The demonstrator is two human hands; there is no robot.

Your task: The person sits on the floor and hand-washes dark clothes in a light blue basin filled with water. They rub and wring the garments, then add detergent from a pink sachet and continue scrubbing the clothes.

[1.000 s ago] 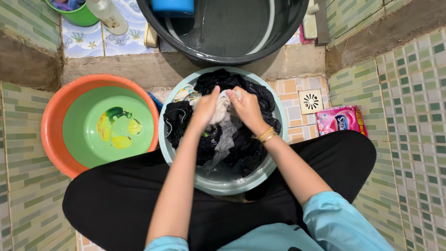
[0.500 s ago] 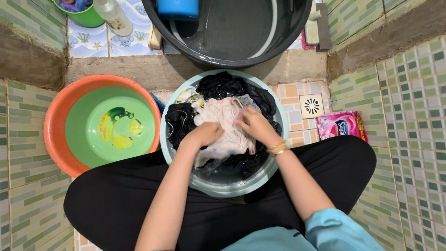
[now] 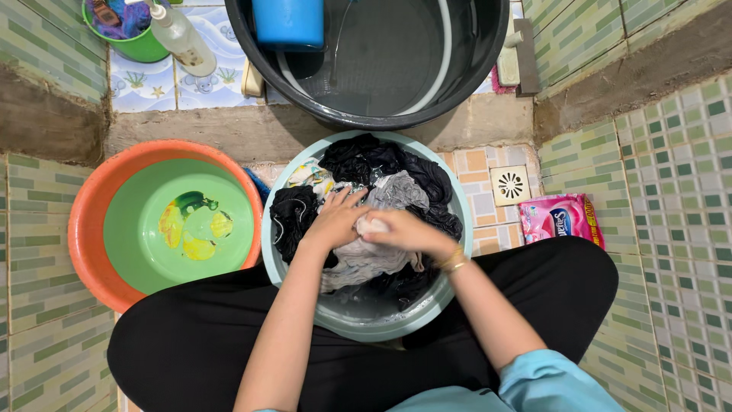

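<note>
A pale teal wash basin [image 3: 450, 286] sits between my knees, full of soapy water and dark clothes [image 3: 374, 160]. On top lies a wet grey garment [image 3: 389, 194]. My left hand [image 3: 334, 221] and my right hand [image 3: 404, 230] meet over the basin's middle. Both are closed on a bunched part of the grey garment, knuckles close together. A gold bangle rings my right wrist.
An orange basin [image 3: 88, 229] with a green bowl [image 3: 179, 225] nested in it stands at the left. A large black tub [image 3: 366, 57] of water with a blue scoop [image 3: 288, 21] sits on the raised step ahead. A pink detergent packet [image 3: 560, 220] and a floor drain [image 3: 510, 185] lie at the right.
My hands have pulled back from the far side of the basin toward its middle and come together. The grey garment has come up onto the dark clothes.
</note>
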